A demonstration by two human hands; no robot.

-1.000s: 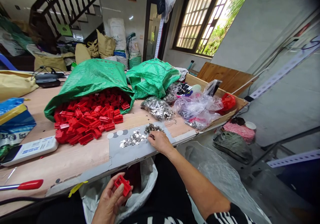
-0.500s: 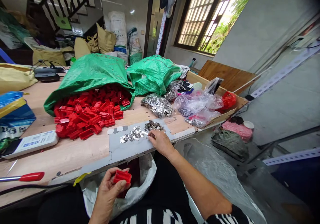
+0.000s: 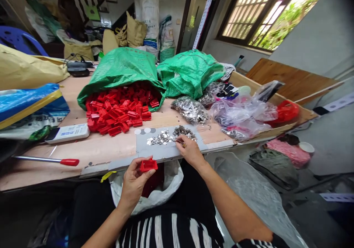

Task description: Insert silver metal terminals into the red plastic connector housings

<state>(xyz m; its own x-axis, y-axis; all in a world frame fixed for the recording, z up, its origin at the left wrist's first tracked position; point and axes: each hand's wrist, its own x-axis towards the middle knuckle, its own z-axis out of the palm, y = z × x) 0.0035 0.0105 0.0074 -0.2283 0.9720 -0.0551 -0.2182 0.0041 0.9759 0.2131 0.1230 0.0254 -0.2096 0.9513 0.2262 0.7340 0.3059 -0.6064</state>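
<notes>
My left hand grips a small red plastic part just below the table's front edge, over a white bag in my lap. My right hand rests on a grey sheet on the table, fingers pinched on a small metal piece at the edge of a loose heap of silvery metal pieces. Behind lies a pile of red plastic parts spilling from a green sack.
A second green sack, a clear bag of metal pieces, crumpled plastic bags and a red bag lie to the right. A red-handled tool, a white device and a blue-yellow sack sit left.
My left hand has lifted the red part from my lap up to the table's edge. My right hand stays pinching at the metal pieces. The view has shifted right and downward.
</notes>
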